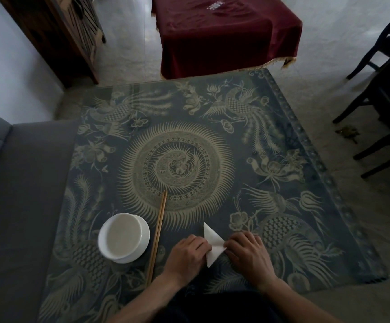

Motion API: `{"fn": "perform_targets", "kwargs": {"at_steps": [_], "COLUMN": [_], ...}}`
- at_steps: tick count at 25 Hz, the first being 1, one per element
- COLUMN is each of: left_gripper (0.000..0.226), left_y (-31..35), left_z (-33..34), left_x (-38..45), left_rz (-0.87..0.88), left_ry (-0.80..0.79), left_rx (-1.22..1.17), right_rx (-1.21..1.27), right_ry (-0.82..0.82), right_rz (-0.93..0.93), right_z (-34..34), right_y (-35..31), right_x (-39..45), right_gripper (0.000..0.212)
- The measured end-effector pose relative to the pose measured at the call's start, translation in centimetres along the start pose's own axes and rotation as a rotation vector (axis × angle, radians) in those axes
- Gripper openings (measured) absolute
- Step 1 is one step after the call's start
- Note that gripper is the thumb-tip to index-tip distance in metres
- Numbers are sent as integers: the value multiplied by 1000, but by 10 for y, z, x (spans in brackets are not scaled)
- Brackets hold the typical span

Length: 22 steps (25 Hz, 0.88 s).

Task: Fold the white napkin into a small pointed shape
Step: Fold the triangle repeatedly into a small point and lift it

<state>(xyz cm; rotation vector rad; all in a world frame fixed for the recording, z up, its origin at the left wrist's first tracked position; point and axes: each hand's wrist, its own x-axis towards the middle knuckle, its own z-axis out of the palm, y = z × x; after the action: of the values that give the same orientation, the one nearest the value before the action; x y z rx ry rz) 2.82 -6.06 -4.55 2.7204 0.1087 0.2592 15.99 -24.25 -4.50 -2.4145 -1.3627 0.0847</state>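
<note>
Head view: 2 hands, left hand (186,254), right hand (250,254), apparently pinching creased, pointed white napkin (213,244).

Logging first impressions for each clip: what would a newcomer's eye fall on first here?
Likely the big sunburst medallion at the middle of the dark patterned table. Next, the bright white napkin at the near edge, already a pointed shape, pressed between the left hand and right hand. To its left stand a white bowl and a pair of wooden chopsticks beside it.
</note>
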Motion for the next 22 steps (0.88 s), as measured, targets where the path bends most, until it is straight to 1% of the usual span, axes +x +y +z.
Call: {"fn": "perform_targets", "kwargs": {"at_steps": [2,7,10,11,14,16,22], "left_gripper": [9,13,13,14,32,34,30], "left_y": [0,3,2,1,1,1,0], "left_z": [0,2,2,0,-3,-6,-6], "left_x": [0,-1,1,3,11,17,25], "left_rz": [-28,-208,-287,-320,-420,-457,-516], "left_ry": [-27,-22,-66,-82,-140,-166,-198], "left_rx": [-16,-108,-145,-158,-184,-190,-175], "right_rx": [14,44,54,60,70,81,106], "right_ry": [3,-29,-41,-44,-64,-77,-100], "right_rz": [9,60,75,90,151,180,238], "right_z": [-1,1,1,0,2,3,3], "right_y": [-2,-2,-4,-4,-4,-3,-7], "right_x": [1,1,5,7,15,20,23], "right_gripper": [18,15,17,19,25,27,15]}}
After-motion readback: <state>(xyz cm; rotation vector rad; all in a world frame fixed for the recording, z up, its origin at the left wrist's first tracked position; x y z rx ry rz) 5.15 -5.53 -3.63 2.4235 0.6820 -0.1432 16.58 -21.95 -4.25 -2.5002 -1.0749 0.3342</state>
